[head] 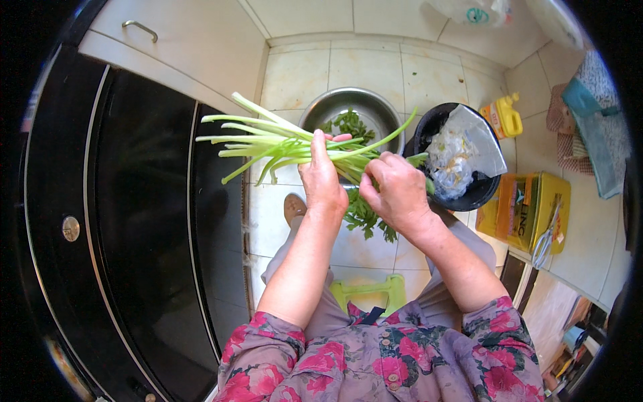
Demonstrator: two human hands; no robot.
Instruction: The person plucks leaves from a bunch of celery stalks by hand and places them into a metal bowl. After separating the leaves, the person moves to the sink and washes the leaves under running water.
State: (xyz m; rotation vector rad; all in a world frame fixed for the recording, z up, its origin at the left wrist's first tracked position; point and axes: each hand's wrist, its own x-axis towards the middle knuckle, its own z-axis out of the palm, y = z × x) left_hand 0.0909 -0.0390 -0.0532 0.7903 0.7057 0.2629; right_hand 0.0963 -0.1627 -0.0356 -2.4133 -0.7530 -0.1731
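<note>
A bunch of green leafy stalks, seemingly celery [271, 138], lies sideways across my left hand [324, 178], whose thumb is pressed over it. Pale cut ends point left. My right hand [397, 191] has its fingers curled at the leafy side of the bunch, pinching a part of it that the fingers hide. Leaves [364, 213] hang below, between my wrists. Behind the bunch a round steel basin [321, 103] stands on the floor with green leaves [351, 123] in it.
Right of the basin stands a black bin [472, 203] holding plastic bags. Beyond it are a yellow bottle [505, 116] and a yellow tin [545, 216] with scissors [545, 241]. A green stool [397, 291] is beneath me. Black glossy doors [145, 211] line the left side.
</note>
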